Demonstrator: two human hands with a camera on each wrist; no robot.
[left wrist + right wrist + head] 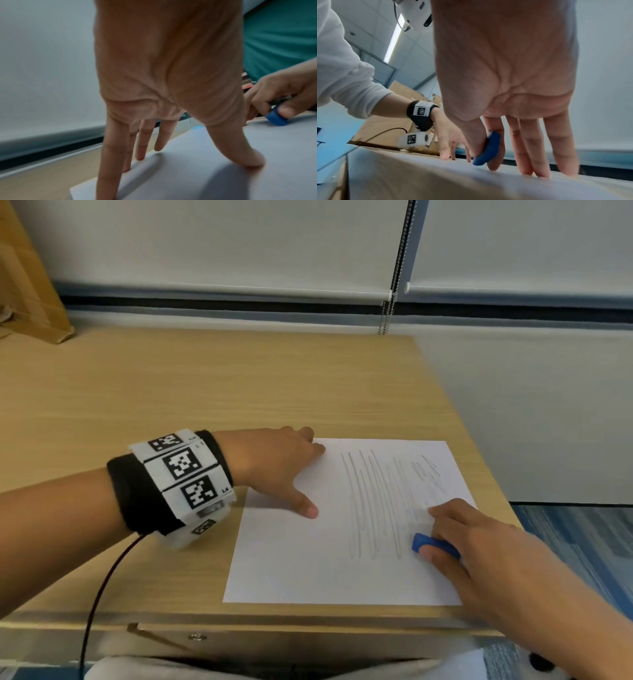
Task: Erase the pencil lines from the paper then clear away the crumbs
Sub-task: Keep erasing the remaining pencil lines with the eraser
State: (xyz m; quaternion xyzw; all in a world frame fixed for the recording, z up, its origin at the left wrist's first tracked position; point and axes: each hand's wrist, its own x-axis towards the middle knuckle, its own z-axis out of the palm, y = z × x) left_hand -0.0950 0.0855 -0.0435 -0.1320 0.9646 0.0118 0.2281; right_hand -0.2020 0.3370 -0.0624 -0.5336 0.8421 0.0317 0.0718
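While our left hand (274, 463) presses flat, fingers straight, on the paper's (308, 559) left edge on the worktop (171, 392), our right hand (472, 542) pinches the blue eraser (423, 542) over the pencil lines (376, 501), its long axis running left-right, its free end pointing left.

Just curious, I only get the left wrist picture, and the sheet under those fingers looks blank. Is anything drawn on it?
Observer: Yes. The head view shows grey pencil lines running up and down the right half of the paper.
Visitor: And the blue thing?
Observer: A blue eraser, pinched by the right hand at the lines' lower right end.
Visitor: Is the flat hand on the lines?
Observer: No. The left hand presses bare paper near the far left corner, beside them.
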